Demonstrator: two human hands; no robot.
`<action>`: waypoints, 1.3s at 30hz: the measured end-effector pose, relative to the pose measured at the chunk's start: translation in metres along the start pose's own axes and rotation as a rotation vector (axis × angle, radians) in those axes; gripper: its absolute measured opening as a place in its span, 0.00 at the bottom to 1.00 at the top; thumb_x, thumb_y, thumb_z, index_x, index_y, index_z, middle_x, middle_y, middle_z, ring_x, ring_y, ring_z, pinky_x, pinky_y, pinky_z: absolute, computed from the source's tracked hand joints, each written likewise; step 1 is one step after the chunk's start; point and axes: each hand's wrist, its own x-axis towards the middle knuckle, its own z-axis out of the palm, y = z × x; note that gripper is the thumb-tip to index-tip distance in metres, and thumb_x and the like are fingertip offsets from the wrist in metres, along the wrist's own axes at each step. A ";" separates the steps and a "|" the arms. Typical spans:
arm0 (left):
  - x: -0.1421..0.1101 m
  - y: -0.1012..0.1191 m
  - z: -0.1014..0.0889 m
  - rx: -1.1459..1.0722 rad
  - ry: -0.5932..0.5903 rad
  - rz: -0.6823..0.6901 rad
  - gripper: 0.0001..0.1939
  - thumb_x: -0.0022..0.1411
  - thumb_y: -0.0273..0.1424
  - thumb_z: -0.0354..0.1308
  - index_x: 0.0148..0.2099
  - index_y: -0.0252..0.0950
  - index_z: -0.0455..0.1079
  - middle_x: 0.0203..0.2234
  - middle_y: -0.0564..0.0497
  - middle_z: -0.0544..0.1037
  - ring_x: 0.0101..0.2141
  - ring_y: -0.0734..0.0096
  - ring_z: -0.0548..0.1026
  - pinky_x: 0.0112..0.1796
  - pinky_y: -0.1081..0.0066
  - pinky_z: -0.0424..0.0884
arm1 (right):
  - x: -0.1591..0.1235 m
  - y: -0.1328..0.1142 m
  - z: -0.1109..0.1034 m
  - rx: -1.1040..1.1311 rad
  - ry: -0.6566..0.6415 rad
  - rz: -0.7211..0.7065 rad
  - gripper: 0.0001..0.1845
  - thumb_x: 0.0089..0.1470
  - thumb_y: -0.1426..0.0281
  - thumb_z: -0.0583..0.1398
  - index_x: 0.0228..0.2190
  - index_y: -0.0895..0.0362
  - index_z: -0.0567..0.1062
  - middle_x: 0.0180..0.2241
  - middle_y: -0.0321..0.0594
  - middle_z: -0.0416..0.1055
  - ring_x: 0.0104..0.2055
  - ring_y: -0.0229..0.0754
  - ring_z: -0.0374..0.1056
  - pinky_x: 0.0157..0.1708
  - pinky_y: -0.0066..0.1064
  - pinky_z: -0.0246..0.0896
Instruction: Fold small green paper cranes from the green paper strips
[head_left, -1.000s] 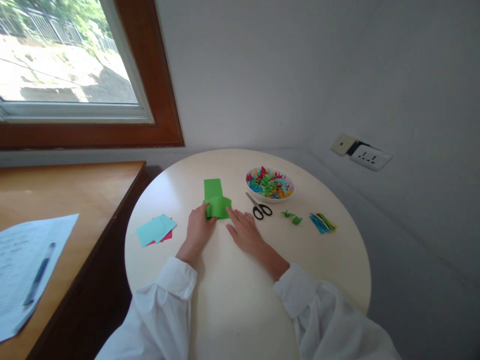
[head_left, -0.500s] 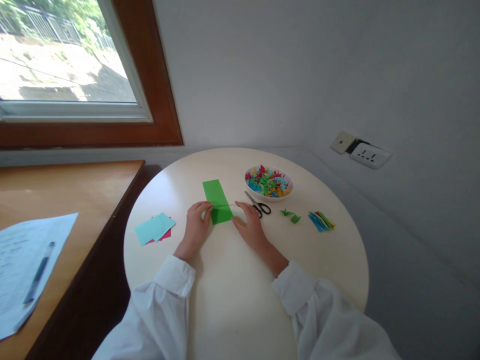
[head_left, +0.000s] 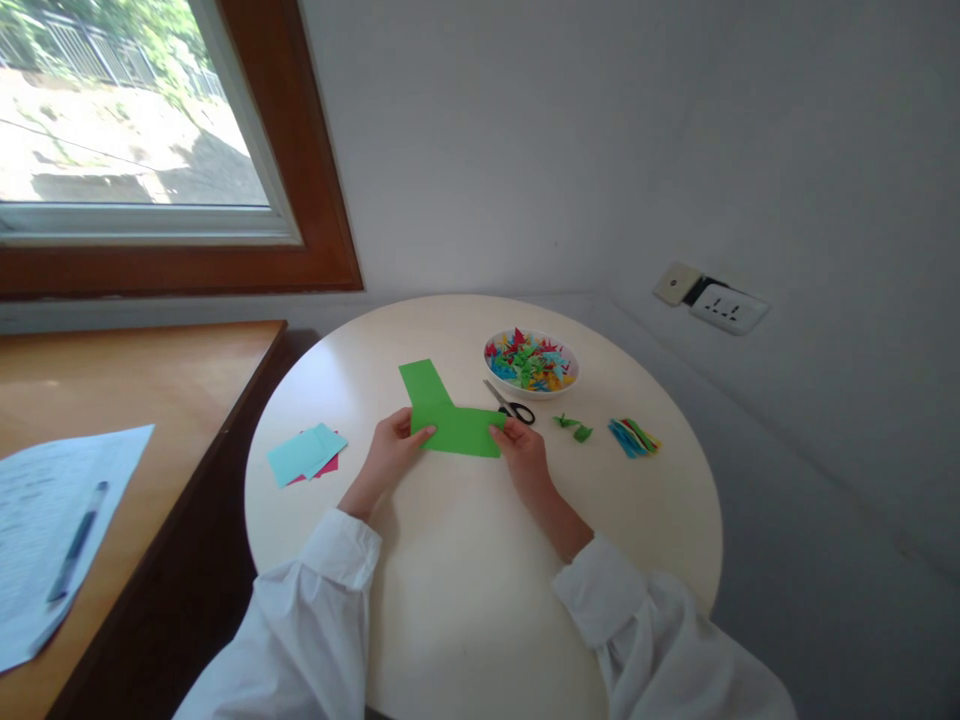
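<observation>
A green paper strip (head_left: 459,430) is held a little above the round cream table (head_left: 465,590), turned crosswise. My left hand (head_left: 391,455) pinches its left end and my right hand (head_left: 522,455) pinches its right end. A second green strip (head_left: 421,380) lies flat on the table just behind, running away from me. Both sleeves are white.
Black scissors (head_left: 510,405) lie right of the paper, by a white bowl (head_left: 531,362) of several small coloured folded pieces. Two green folded bits (head_left: 571,427) and coloured strips (head_left: 632,436) lie further right. Cyan and pink sheets (head_left: 306,453) lie left. A wooden desk (head_left: 142,400) holds papers and a pen (head_left: 75,545).
The green strip lay flat pointing away from me; now both hands have lifted one strip by its ends and turned it sideways, uncovering a second strip behind it.
</observation>
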 end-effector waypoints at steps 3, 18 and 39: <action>-0.004 0.001 0.002 0.078 -0.046 0.009 0.14 0.47 0.36 0.61 0.34 0.31 0.73 0.32 0.45 0.79 0.32 0.64 0.76 0.36 0.63 0.72 | -0.004 -0.003 -0.006 -0.004 0.001 0.012 0.10 0.44 0.63 0.60 0.26 0.58 0.74 0.26 0.38 0.75 0.28 0.39 0.69 0.30 0.32 0.65; -0.068 0.000 0.018 0.952 -0.252 0.584 0.10 0.55 0.22 0.51 0.36 0.37 0.72 0.33 0.47 0.76 0.37 0.64 0.71 0.41 0.61 0.67 | -0.061 -0.029 -0.029 -0.792 -0.361 -0.572 0.13 0.47 0.74 0.59 0.38 0.55 0.73 0.41 0.44 0.71 0.46 0.46 0.64 0.47 0.40 0.54; -0.115 -0.004 -0.002 0.952 -0.096 0.405 0.08 0.61 0.28 0.49 0.40 0.38 0.69 0.34 0.50 0.77 0.38 0.68 0.73 0.51 0.57 0.58 | -0.068 -0.033 -0.017 -0.735 -0.569 -0.398 0.09 0.55 0.73 0.53 0.26 0.57 0.72 0.29 0.41 0.73 0.34 0.41 0.65 0.37 0.34 0.59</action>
